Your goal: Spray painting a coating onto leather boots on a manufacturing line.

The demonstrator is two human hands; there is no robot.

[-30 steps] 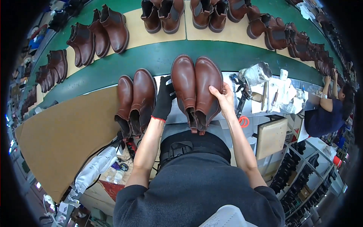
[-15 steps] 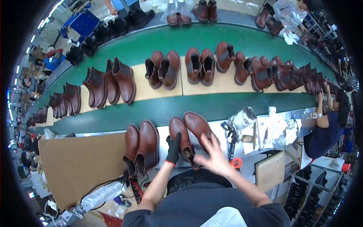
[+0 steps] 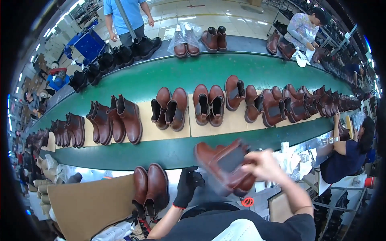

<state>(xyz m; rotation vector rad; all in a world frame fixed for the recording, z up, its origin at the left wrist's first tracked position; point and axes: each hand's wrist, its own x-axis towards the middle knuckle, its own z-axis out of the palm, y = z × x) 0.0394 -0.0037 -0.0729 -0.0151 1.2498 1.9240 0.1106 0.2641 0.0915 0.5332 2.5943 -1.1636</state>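
My right hand [image 3: 263, 164] is closed on the upper part of a pair of brown leather ankle boots [image 3: 225, 164]. The boots, with dark elastic side panels, are tilted, blurred by motion and held up over the near edge of the green conveyor. Beside them on the left, my left hand [image 3: 188, 186] in a black glove is raised with fingers apart, holding nothing. Further left, a second pair of brown boots [image 3: 156, 186] stands on the bench, toes pointing away from me, by a brown cardboard sheet [image 3: 92, 205].
Pairs of brown boots [image 3: 171, 108] line tan boards [image 3: 161, 138] on the green conveyor [image 3: 161, 72]. Black shoes [image 3: 144, 47] and plastic-wrapped boots [image 3: 186, 44] stand on the far ledge. Co-workers are at right [image 3: 350, 152], far right [image 3: 305, 30] and far left [image 3: 124, 18]. White tissue [image 3: 295, 160] lies on the bench.
My right hand has taken hold of the pair that stood before me and lifted it off the bench. My left hand has come away from those boots. The view has tilted up.
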